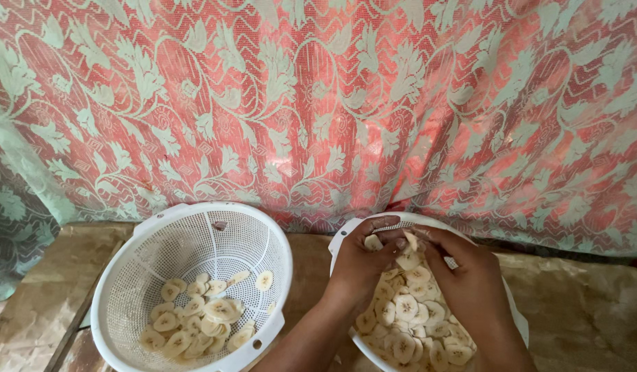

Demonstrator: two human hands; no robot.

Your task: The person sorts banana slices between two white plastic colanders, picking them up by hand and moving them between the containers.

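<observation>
Hands meet over the right colander (346, 238): left hand (363, 265) and right hand (470, 282) pinch banana slices (408, 260); few slices lie in the left colander (146, 238), many remain.

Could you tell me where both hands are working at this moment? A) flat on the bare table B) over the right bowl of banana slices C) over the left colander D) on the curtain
B: the left hand and right hand meet over the right bowl, fingering banana slices.
</observation>
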